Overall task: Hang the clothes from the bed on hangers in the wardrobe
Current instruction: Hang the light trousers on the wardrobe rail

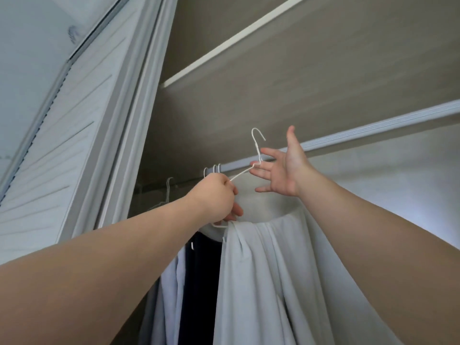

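Gripping a thin white wire hanger (pixel 251 168), the left hand (pixel 219 197) lifts draped pale cloth (pixel 261 270).

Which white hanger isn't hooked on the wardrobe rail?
The hanger carrying the pale garment, gripped by the left hand: its hook stands clear of the rail. The three hooks beside that hand sit over it.

Hidden: one shoulder of the white wire hanger (pixel 257 148), closed inside the left hand (pixel 216 195); its lower bar, under the pale grey cloth garment (pixel 261 270) draped on it.
Cut by the bottom edge: the pale grey cloth garment, kind not determinable; the dark navy garment (pixel 201 282) and light blue garments (pixel 169 295), both also partly behind the left forearm.
Bodies concealed: three white hanger hooks (pixel 215 168) on the grey metal rail (pixel 373 129).
Unclear: whether the right hand (pixel 281 170) touches the hanger's neck.
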